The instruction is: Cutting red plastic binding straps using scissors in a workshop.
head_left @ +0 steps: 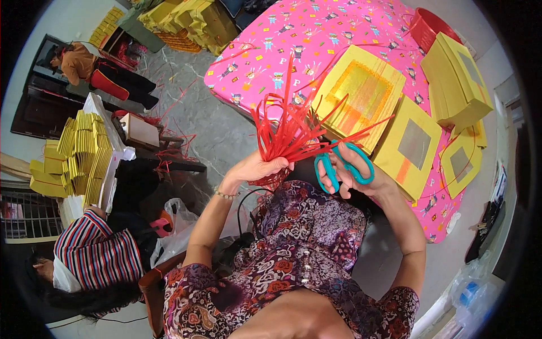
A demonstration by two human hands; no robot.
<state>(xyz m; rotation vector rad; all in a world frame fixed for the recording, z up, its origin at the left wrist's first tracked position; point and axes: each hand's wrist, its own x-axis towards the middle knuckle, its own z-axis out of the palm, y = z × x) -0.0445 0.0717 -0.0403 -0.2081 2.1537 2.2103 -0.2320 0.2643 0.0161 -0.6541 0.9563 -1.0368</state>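
My left hand [257, 168] is closed around a bundle of red plastic strips [288, 127], whose loose ends fan upward and to the right. In my right hand [355, 178] is a pair of scissors [361, 164] with teal handles, my fingers through the loops. The two handles stand apart, and the blades are mostly hidden among the strips. Just beyond my right hand lie a stack of yellow paper [389, 73] with a gold square and a yellow stack [432, 121] with a silver square, both on a table with a pink patterned cover [254, 53].
More yellow stacks [451, 107] and a red basket [418, 37] are at the table's right. At left, a person in a striped top [99, 251] sits by piled yellow bundles [84, 152]; another person [82, 62] stands farther off. Red scraps litter the grey floor [192, 85].
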